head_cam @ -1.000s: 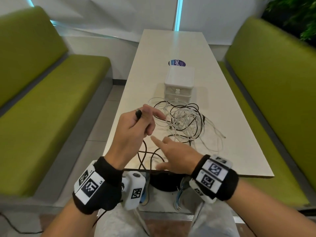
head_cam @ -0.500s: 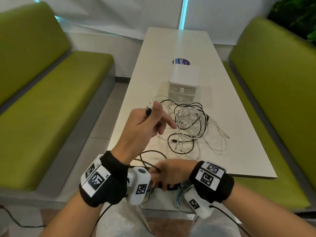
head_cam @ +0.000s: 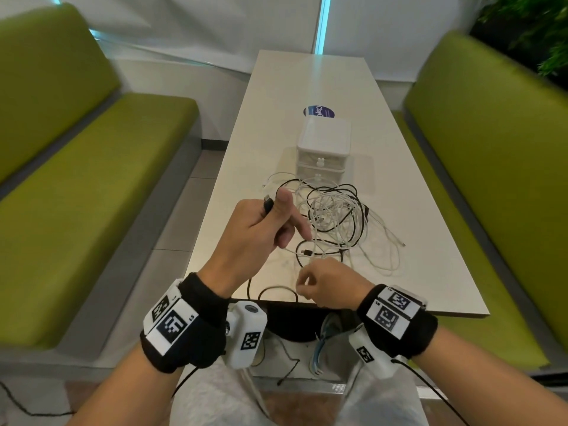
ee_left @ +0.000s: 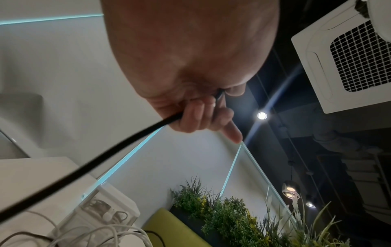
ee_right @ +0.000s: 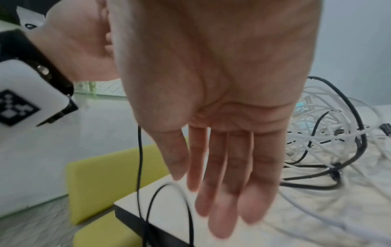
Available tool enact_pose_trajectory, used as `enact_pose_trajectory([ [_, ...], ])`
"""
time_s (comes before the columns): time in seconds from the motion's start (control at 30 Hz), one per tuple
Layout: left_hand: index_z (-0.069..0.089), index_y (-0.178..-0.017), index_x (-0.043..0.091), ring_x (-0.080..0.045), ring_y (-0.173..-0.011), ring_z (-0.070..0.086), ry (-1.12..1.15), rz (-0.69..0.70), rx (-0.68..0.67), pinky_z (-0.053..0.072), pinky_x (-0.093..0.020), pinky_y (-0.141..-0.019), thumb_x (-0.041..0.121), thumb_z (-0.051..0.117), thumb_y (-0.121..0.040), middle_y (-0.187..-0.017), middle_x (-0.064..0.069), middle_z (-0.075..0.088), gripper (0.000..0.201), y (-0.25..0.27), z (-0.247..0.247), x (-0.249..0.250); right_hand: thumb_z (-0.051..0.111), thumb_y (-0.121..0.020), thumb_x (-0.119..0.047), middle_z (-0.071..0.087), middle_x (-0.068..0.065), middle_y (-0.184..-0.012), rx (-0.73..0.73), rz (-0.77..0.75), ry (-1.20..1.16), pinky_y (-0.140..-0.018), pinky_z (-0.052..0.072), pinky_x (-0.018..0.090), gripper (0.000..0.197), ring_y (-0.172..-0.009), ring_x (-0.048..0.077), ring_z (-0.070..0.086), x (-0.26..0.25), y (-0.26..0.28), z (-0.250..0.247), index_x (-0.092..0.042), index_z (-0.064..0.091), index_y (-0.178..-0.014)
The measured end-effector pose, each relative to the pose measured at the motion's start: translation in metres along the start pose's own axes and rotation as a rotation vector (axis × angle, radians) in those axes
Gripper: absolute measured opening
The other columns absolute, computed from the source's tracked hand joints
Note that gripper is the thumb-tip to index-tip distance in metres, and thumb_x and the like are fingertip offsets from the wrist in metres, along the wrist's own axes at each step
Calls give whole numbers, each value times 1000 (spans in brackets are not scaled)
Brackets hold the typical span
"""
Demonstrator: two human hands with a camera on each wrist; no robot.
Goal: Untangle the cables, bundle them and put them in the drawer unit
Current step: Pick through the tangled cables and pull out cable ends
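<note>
A tangle of white and black cables lies on the white table, in front of the small white drawer unit. My left hand is raised left of the tangle and pinches the plug end of a black cable. That cable runs down through its curled fingers. My right hand hovers at the table's front edge, fingers straight and blurred, holding nothing. A black cable loop lies just left of it.
Green benches flank the table. A round blue sticker sits behind the drawer unit. Both drawers look shut. The table's far half holds no objects. Thin wires hang below the table edge near my lap.
My right hand dipped to the table's front edge half a second ago and now sits slightly higher over it, fingers extended. The left hand keeps the black plug raised.
</note>
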State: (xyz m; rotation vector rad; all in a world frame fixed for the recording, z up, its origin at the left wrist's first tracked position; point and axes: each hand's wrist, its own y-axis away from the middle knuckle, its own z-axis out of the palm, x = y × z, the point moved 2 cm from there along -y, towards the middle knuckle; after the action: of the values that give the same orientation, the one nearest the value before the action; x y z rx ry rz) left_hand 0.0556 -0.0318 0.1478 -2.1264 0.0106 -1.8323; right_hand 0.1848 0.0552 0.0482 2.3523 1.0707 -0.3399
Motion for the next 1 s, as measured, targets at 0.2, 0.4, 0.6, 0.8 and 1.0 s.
enact_pose_trajectory([
  [0.2, 73, -72, -1, -9, -46, 37, -3, -33, -12, 30, -15, -48, 55, 34, -90, -52, -8, 42, 71, -4, 0, -11, 53, -95, -19, 66, 4, -109, 310, -66, -104, -76, 36, 24, 28, -98, 19, 58, -14, -26, -10, -15, 58, -122],
  [0.4, 72, -66, 27, 3, -51, 49, -135, -99, 39, 33, -17, -57, 51, 49, -88, -66, 13, 66, 40, -17, -3, -41, 48, -97, -18, 56, 10, -128, 194, 44, -1, -97, 43, 36, 31, -117, 27, 53, 1, -70, 14, -11, 55, -127],
  [0.6, 75, -88, 27, -4, -50, 40, -107, -260, 174, 31, -18, -52, 58, 38, -91, -66, 10, 51, 48, -29, -16, -83, 55, -96, -26, 69, 3, -85, 353, -36, -174, -75, 48, 38, 19, -80, 22, 61, 16, -78, -1, -13, 68, -89],
  [0.8, 53, -97, 27, -9, -100, 60, -297, -249, 123, 46, -28, -83, 53, 34, -95, -124, 7, 60, 32, -40, -6, -101, 62, -93, -22, 65, -11, -73, 537, -268, -496, -66, 49, 24, 13, -67, 5, 59, 8, -54, -47, -16, 71, -86],
  [1.0, 40, -146, 22, -5, -124, 51, -279, -181, -54, 44, -33, -104, 76, 25, -86, -128, 7, 55, 83, -45, 14, -104, 53, -89, -27, 52, -21, -72, 590, -397, -441, -63, 49, 26, 22, -65, 7, 55, 7, -37, -50, -14, 70, -88],
])
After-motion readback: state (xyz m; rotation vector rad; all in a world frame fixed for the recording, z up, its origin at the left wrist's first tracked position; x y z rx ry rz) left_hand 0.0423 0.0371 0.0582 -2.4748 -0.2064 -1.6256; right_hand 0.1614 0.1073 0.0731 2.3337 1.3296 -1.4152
